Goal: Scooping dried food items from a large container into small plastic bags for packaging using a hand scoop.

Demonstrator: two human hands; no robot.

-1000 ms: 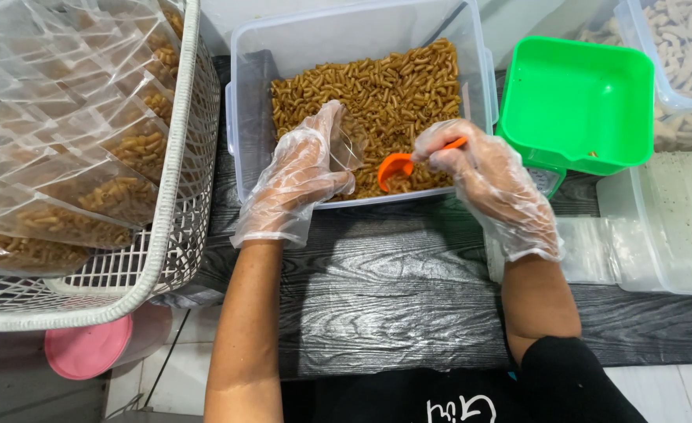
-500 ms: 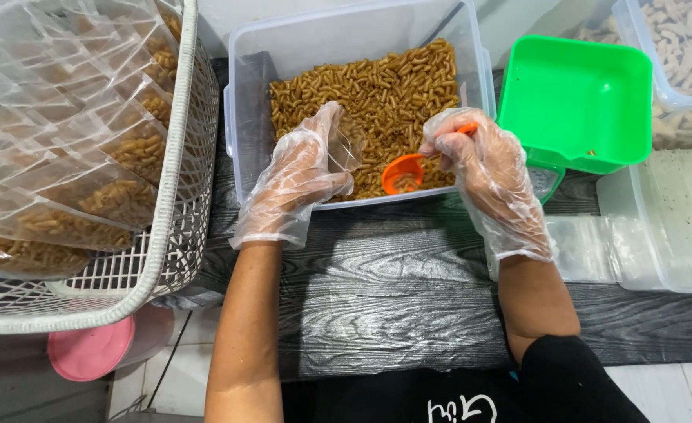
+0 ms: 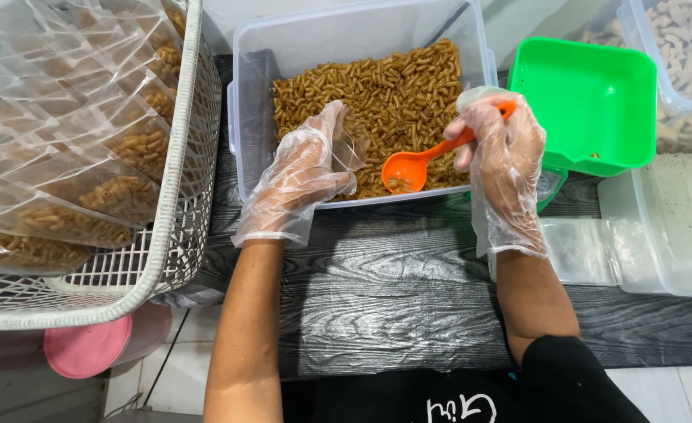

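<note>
A clear plastic tub (image 3: 244,117) holds a heap of brown tube-shaped snack pieces (image 3: 385,86). My right hand (image 3: 503,157), in a loose clear plastic glove, grips the handle of an orange spoon (image 3: 413,166); the spoon's bowl hangs over the tub's near side with a few pieces in it. My left hand (image 3: 303,176), gloved the same way, holds a small clear plastic bag (image 3: 352,145) at the tub's near edge, just left of the spoon.
A white wire basket (image 3: 177,204) at the left is stacked with filled clear bags. A green square container (image 3: 589,102) stands right of the tub, with clear tubs and lids farther right. A pink round lid (image 3: 87,348) lies below the dark wood-grain tabletop (image 3: 393,290).
My right hand has lifted and turned the orange spoon, which now carries a few pieces and sits nearer the bag. My left hand has stayed at the tub's near edge.
</note>
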